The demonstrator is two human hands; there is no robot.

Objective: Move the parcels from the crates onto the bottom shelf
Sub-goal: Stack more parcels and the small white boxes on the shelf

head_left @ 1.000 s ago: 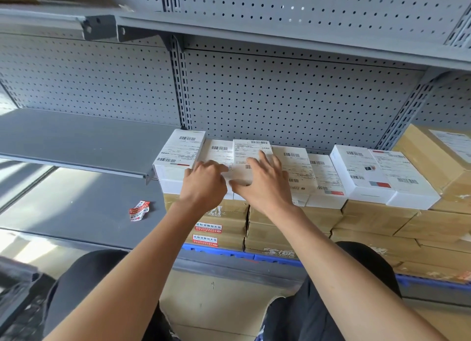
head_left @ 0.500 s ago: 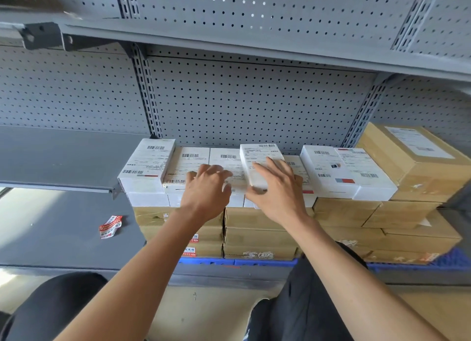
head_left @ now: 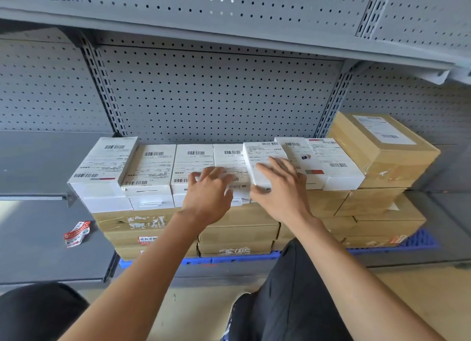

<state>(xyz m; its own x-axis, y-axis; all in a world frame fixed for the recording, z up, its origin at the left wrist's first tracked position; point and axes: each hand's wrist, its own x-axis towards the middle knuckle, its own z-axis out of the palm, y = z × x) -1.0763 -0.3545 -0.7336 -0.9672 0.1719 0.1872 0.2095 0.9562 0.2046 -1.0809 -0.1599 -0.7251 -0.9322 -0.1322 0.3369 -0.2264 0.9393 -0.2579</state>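
Observation:
A row of white labelled parcels [head_left: 153,167] lies on top of stacked brown cartons [head_left: 237,233] on the bottom shelf [head_left: 446,244]. My right hand [head_left: 283,190] holds one white parcel [head_left: 262,154] that sits slightly raised and skewed over the row, fingers flat on its top and thumb at its front edge. To its right lie two more white parcels [head_left: 328,162]. My left hand [head_left: 207,195] rests with relaxed fingers on the row just left of the held parcel. No crate is in view.
A larger brown carton [head_left: 382,149] tops the stack at the right. A blue pallet [head_left: 242,258] lies under the cartons. A red-and-white sticker scrap [head_left: 76,232] sits on the grey shelf at left. A shelf board [head_left: 229,32] overhangs above. Perforated panels back the bay.
My right hand has carried the white parcel rightwards along the row, close to the two parcels at the right. My left hand followed it to the right. The camera turned right.

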